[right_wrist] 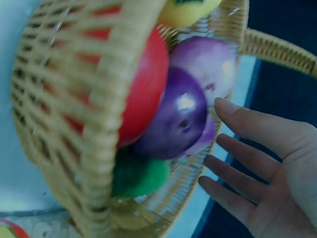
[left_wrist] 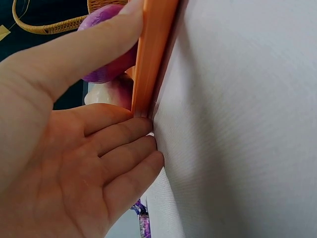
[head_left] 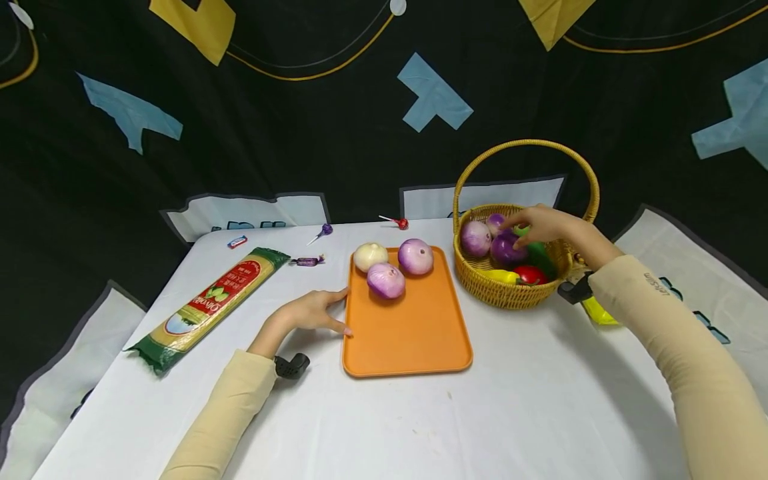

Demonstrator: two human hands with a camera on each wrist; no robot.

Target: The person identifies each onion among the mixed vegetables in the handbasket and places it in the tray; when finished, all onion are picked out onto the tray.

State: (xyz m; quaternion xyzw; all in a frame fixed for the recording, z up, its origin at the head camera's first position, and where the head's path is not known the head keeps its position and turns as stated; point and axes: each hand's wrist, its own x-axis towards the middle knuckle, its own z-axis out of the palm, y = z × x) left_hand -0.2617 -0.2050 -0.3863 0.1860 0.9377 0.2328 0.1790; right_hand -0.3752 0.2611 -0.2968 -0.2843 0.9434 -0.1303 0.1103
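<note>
My left hand (head_left: pixel 312 311) rests at the left edge of an orange tray (head_left: pixel 414 340). In the left wrist view its thumb lies on the rim and its straight fingers touch the side. On the tray sit two purple onions (head_left: pixel 386 281) and a white onion (head_left: pixel 370 257). Over the wicker basket (head_left: pixel 504 298) hovers my right hand (head_left: pixel 543 223), fingers apart and holding nothing. Beneath it in the basket are a dark purple onion (right_wrist: pixel 173 116), a lighter onion (right_wrist: pixel 203 64), a red vegetable (right_wrist: pixel 148 91), a yellow pepper (head_left: pixel 501 275) and something green (right_wrist: pixel 138 176).
A spaghetti pack (head_left: pixel 219 303) lies at the left on the white table (head_left: pixel 396 427). Behind it are a purple wrapped candy (head_left: pixel 307 261), a purple lollipop (head_left: pixel 326 229) and a small blue-and-red packet (head_left: pixel 237 242). A red lollipop (head_left: pixel 401 223) lies behind the tray. The basket's tall handle (head_left: pixel 528 142) arches upward.
</note>
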